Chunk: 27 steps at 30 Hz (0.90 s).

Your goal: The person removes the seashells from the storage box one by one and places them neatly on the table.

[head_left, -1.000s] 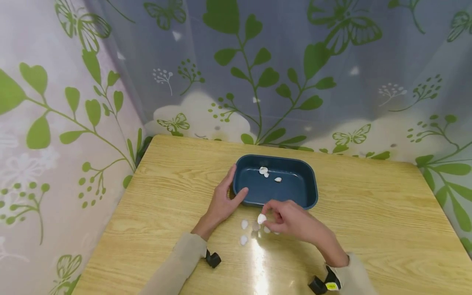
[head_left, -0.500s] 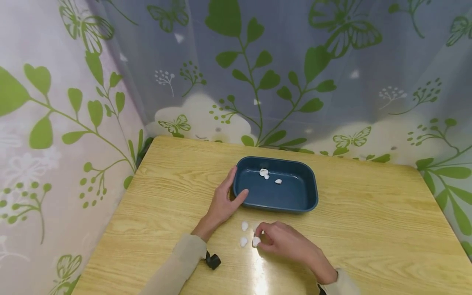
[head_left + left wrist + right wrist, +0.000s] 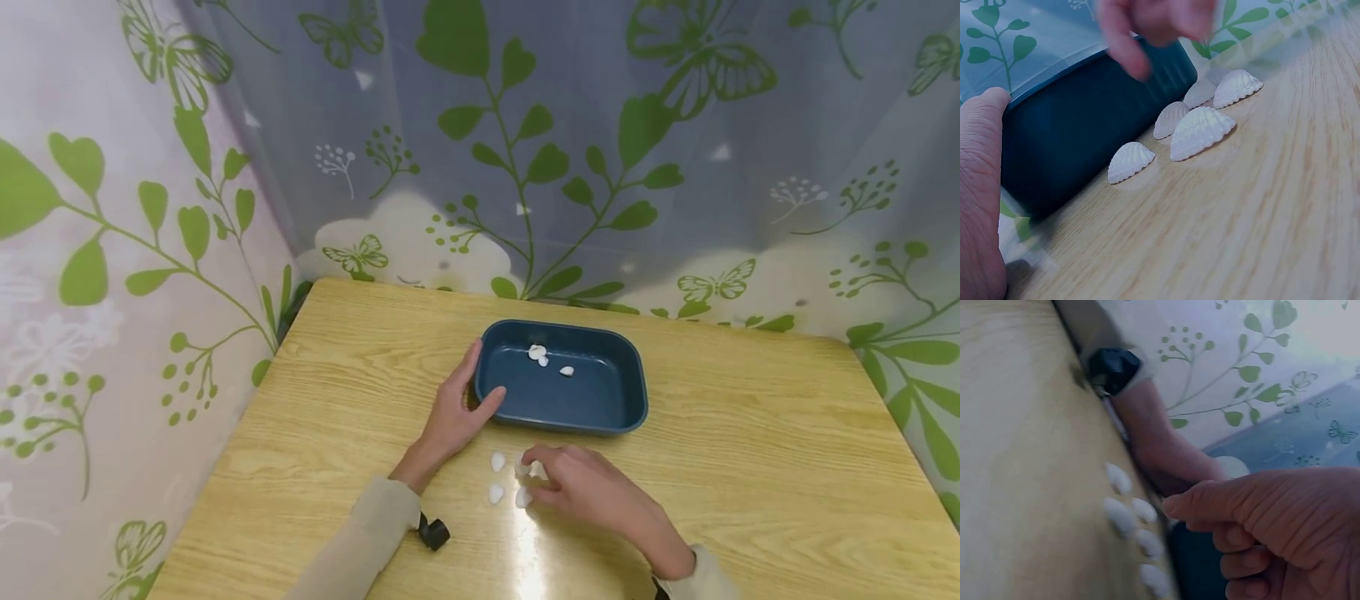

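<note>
A dark blue rectangular tray (image 3: 577, 402) holds several small white seashells (image 3: 537, 352) towards its back left. My left hand (image 3: 454, 410) holds the tray's near left corner, thumb (image 3: 982, 169) at the front wall and fingers along the left side. In front of the tray, ribbed white seashells (image 3: 1202, 133) lie in a loose group on the table. My right hand (image 3: 588, 493) hovers over this group, thumb and index finger apart, with nothing between them. In the head view it partly hides the shells on the right. Its fingertips (image 3: 1136, 59) are blurred in the left wrist view.
The wooden table (image 3: 750, 450) extends to both sides of the tray. A curtain (image 3: 585, 250) with leaf and butterfly prints hangs behind it and along the left. A black wrist camera (image 3: 433, 532) sits on my left sleeve.
My right hand has brought a seashell nearer to me, set it on the table by the others and let go. The fingers have spread apart. My left hand stays at the tray.
</note>
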Tool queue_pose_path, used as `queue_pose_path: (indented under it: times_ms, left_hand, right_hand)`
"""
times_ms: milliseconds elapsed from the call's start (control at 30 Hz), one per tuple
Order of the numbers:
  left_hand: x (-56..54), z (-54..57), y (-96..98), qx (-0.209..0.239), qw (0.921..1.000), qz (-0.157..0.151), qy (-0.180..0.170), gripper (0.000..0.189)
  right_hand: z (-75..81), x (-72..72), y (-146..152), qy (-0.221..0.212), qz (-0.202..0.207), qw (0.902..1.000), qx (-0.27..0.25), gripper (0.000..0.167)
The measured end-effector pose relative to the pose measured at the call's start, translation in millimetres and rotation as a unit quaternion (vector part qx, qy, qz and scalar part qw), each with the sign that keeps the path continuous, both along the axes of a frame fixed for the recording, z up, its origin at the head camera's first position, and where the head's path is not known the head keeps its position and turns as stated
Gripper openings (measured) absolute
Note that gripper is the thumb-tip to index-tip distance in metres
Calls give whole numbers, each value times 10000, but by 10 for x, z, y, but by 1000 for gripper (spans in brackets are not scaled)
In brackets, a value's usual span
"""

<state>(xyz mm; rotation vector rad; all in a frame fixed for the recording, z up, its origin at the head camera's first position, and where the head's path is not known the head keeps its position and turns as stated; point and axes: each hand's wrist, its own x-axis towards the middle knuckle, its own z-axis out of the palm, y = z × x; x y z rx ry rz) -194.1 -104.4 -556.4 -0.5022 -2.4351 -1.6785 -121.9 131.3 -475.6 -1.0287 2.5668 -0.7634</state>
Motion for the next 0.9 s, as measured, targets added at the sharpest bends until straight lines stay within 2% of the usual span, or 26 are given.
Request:
queue_pose_path:
  times_ms: [167,267,333,433,500,700,767,900]
  left_hand:
    - [0,-18,6,31,10000,-38,-34,83]
    - [2,-22,6,39,9999,-55,-89,83]
    - [5,-23,6,46,9999,-54,-118,83]
    - [12,-24,3,38,9999,-55,-124,83]
    - [17,-22,0,51,9999,-63,-117,83]
    - [2,-7,-2,84,9999,-73,-53,83]
    - [-6,-1,-4,77,9999,-68,-44,83]
    - [-12,3,-9,67,9999,-72,-33,83]
  right_hand:
    - [157,-208,107,855,-321,9948,-458,25]
    - [170,-400,173,1236,-726,9886,-462,24]
    - [138,-543,198,1309,-1030,9855,-331,25]
    - [50,-751,203,1274,-1388,9821,28,29]
    - [-5,-870,185,1229,-1487,9807,300,32]
    - [-69,-1155,91,1156,-1222,9823,820,39]
    - [-80,-1232,55,1081,-1127,9834,922,34]
    - [-99,-1327,-17,846,-1079,9848,1066,13]
